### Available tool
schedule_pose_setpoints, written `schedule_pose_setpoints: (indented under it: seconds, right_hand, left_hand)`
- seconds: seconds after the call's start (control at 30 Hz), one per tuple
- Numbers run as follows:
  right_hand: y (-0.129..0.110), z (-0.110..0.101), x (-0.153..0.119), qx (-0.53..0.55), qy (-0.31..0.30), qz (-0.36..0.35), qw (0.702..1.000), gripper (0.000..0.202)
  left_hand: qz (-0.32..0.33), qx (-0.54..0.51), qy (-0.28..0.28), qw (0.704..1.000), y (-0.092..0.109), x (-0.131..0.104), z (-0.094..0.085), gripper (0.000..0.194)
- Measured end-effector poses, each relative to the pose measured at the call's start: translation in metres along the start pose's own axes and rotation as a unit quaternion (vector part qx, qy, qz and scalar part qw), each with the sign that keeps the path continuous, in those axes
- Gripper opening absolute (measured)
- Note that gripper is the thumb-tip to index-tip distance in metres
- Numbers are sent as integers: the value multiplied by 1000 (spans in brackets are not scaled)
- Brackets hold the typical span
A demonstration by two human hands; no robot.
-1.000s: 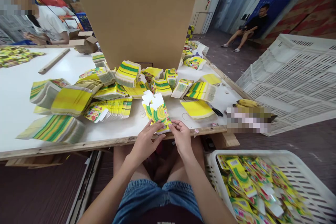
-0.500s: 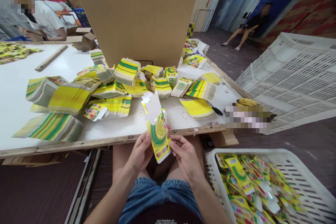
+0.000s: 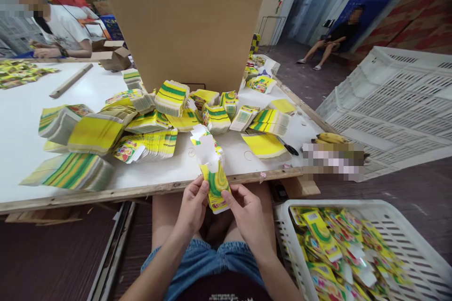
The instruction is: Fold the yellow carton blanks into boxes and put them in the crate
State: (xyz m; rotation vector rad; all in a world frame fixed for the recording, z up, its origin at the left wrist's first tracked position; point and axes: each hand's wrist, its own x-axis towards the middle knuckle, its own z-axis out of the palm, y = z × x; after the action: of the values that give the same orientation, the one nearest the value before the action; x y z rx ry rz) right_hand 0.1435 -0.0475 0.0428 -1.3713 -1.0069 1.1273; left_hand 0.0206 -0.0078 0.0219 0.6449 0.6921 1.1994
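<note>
A yellow and green printed cardboard box (image 3: 217, 181), partly unfolded with white flaps at its far end, is held between my two hands over the table's front edge. My left hand (image 3: 194, 202) pinches its left side between thumb and fingers. On the right side, my right hand (image 3: 243, 204) grips it with the thumb lying on the printed face. The far flaps reach over the white table (image 3: 169, 169). Beyond it lie several stacks of flat printed cartons (image 3: 151, 143), some fanned out.
A white plastic basket (image 3: 282, 216) at the lower right holds many printed packs. Scissors (image 3: 291, 149) and bananas (image 3: 332, 138) lie on the right. A tall cardboard sheet (image 3: 183, 23) stands behind the stacks. White crates (image 3: 399, 103) stand at right; one person (image 3: 65, 28) sits at left, another (image 3: 342, 33) far right.
The box's near end has tipped and shifted slightly away from me. My right thumb has moved up onto its printed face. Both hands still hold it.
</note>
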Motion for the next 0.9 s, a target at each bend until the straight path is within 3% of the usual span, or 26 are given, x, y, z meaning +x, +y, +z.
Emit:
schedule_pose_setpoints:
  seconds: [0.13,0.27,0.43,0.53,0.63,0.73,0.9]
  right_hand:
    - [4,5,-1,-30,6,-3,1000,32]
    - [10,7,-2,-54,18,-12,998,33]
    - [14,2,-2,-142,22,-33,989,26]
    - [14,-1,-1,-148,20,-57,987,23]
    - [11,-4,1,-80,-1,-80,994,27]
    - [7,-9,3,-10,-39,-96,995,35]
    - [4,-19,6,17,-111,-80,990,44]
  left_hand:
    - [21,54,56,997,-5,1,-6,32]
    - [35,109,61,992,-6,0,-10,30]
    - [73,169,42,982,2,-7,-9,58]
    - [63,188,15,980,9,-12,-8,60]
    - [41,201,-29,978,13,-16,-8,56]
    - [14,202,-79,976,18,-18,-10,56]
    - [-27,171,-156,972,27,-20,-18,53]
